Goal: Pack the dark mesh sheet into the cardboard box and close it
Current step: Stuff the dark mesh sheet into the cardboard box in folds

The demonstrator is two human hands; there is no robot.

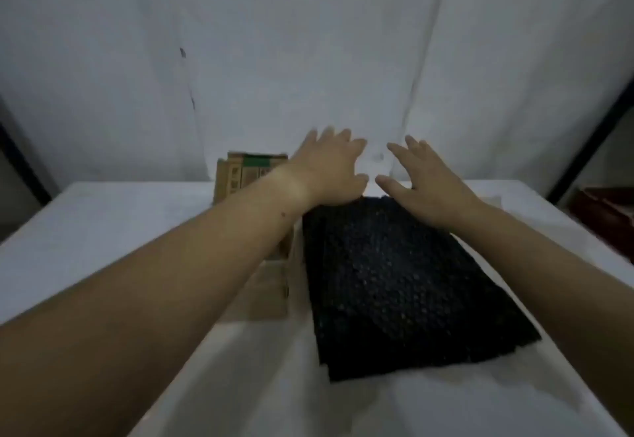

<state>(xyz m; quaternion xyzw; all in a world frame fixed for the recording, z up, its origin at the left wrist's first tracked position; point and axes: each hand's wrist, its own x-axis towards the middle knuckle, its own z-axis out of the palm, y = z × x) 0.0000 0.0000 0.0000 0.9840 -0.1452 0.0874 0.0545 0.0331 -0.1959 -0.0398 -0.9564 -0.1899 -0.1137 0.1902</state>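
Note:
A dark mesh sheet [404, 285] lies flat on the white table, folded into a rectangle, right of centre. Both my hands reach over its far edge with fingers spread. My left hand [326, 165] hovers at the sheet's far left corner and my right hand [425, 182] at its far right part; whether the palms touch the sheet I cannot tell. A cardboard box [254, 175] with a green patch lies left of the sheet, partly hidden under my left forearm.
The white table [103, 230] is covered by a cloth and backed by a white fabric wall [308, 42]. A dark red object [603, 217] stands off the table at the right edge. A dark frame bar [590, 138] slants at the right.

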